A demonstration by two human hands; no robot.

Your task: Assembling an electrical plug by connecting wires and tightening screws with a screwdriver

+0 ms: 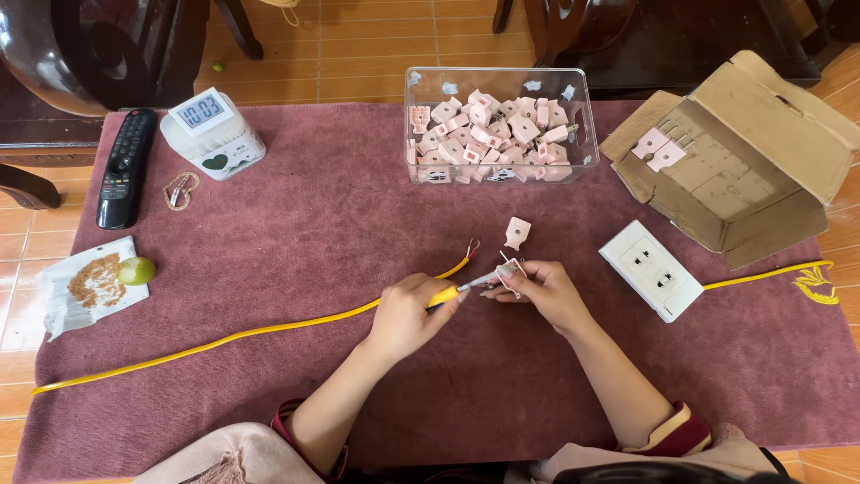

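My left hand (408, 314) grips a small screwdriver with a yellow handle (445, 295), its metal tip pointing right into a pale pink plug part (509, 271). My right hand (542, 289) pinches that plug part, whose metal prongs show between the fingers. Just above the hands a pink plug cover (517, 232) lies loose on the maroon mat (322, 224). A yellow cable (269, 330) runs from the left edge toward the hands, ending in bare red and white wire tips (471, 246).
A clear bin (498, 81) holds several pink plugs at the back. A white double socket (651, 269) with a yellow cable lies right, beside an open cardboard box (743, 161). At left: digital clock (211, 133), black remote (125, 165), green fruit (136, 270) on paper.
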